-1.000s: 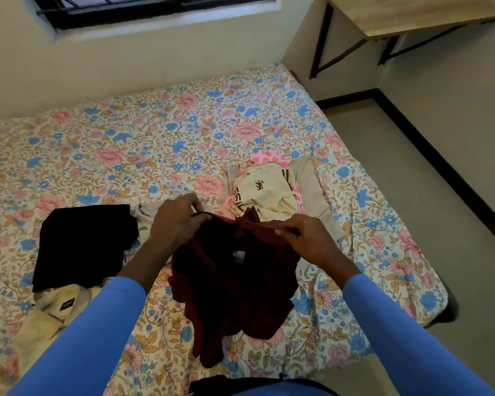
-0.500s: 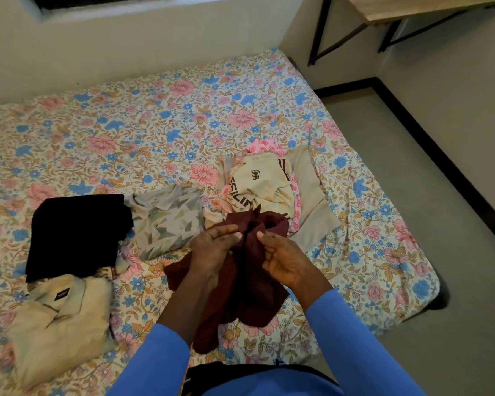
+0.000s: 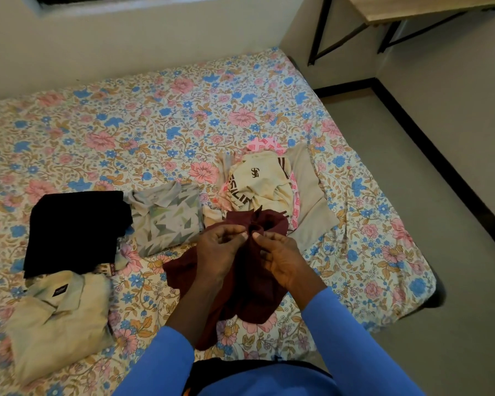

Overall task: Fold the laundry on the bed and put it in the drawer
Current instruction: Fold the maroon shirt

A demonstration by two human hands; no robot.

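Step in hand: judged to be finding an edge of the maroon garment (image 3: pixel 257 298) so that it can be opened out and folded.
Maroon garment: bunched and held up over the near side of the bed (image 3: pixel 155 124), its lower part draping onto the sheet and its top just beside the unfolded heap.
Left hand (image 3: pixel 217 252): grip clamped, with thumb and fingertips pinching a gather of maroon cloth near its top.
Right hand (image 3: pixel 283 261): grip clamped on the same gather, just beside the left hand.
Folded already: a black garment (image 3: pixel 75 227), a grey patterned shirt (image 3: pixel 166 218) and a cream collared shirt (image 3: pixel 60 315), all to the left.
Still loose: a cream printed top (image 3: pixel 257 181) lying over a pink patterned piece (image 3: pixel 265 145) and a beige cloth (image 3: pixel 309 195).
Drawer: not in view.
Doing it well: both pinches sit close together, so the cloth stays crumpled. Better to slide the hands apart along one seam or hem, let the weight shake it straight, then lay it flat on bare sheet.
Watch for: the hanging end brushing the grey patterned shirt and undoing that fold.
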